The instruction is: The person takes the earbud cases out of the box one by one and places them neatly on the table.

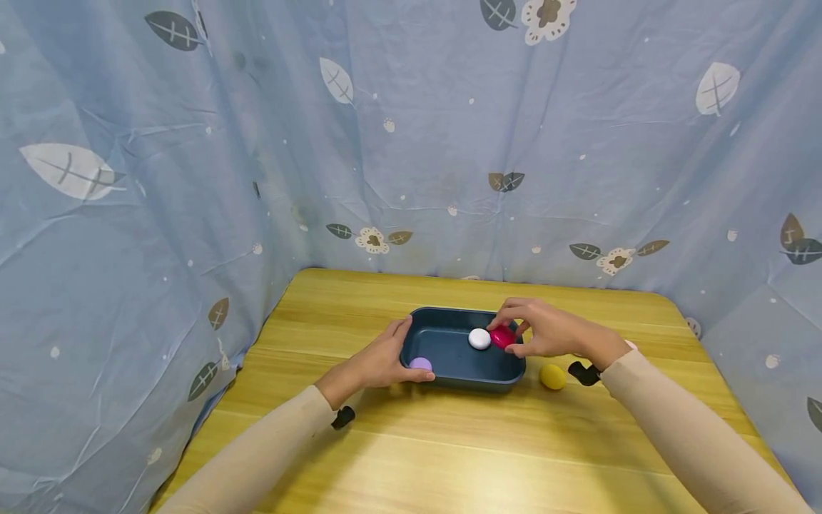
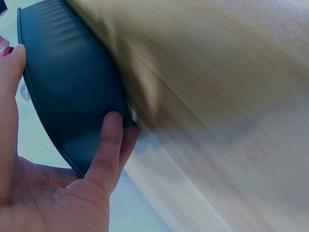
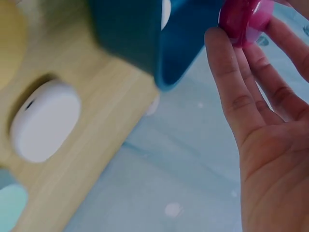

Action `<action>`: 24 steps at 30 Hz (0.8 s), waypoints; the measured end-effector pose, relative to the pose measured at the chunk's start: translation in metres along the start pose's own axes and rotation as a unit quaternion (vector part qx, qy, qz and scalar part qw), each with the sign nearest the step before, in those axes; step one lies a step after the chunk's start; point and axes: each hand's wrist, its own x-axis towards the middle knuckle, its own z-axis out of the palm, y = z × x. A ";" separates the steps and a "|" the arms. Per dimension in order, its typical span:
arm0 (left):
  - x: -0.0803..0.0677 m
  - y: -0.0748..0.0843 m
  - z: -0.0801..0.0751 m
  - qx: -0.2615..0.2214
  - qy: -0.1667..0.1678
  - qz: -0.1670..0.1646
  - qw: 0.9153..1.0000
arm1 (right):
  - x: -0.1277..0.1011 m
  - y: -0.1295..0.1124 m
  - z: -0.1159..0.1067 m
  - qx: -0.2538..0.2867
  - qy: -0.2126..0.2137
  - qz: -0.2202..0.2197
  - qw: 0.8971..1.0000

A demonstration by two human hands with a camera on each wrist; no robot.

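A dark blue rectangular bin [image 1: 459,364] stands on the table. My left hand [image 1: 382,360] grips its left end, thumb along the near side and fingers at the far left corner; in the left wrist view, fingertips press its outer wall. Over the bin's right end, my right hand [image 1: 546,330] pinches a glossy red rounded piece [image 1: 502,336] between thumb and fingers. Beside that piece a white rounded piece [image 1: 479,338] is in the bin. A lilac rounded piece [image 1: 420,364] is at the bin's near left corner, partly hidden by my left thumb.
On the wooden table [image 1: 449,442], a yellow ball [image 1: 552,376] lies right of the bin. The right wrist view shows a white oval piece [image 3: 46,121] and a mint piece [image 3: 12,205] nearby. A patterned blue curtain [image 1: 437,143] hangs behind the table and along its sides.
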 end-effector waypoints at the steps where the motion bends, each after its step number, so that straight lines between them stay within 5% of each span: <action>1: 0.000 0.000 0.000 0.000 0.000 0.000 1.000 | -0.005 0.001 -0.001 0.002 0.003 0.004 1.000; 24: 0.000 -0.001 0.001 0.000 -0.001 -0.008 1.000 | -0.107 0.048 -0.002 -0.001 0.078 0.057 0.995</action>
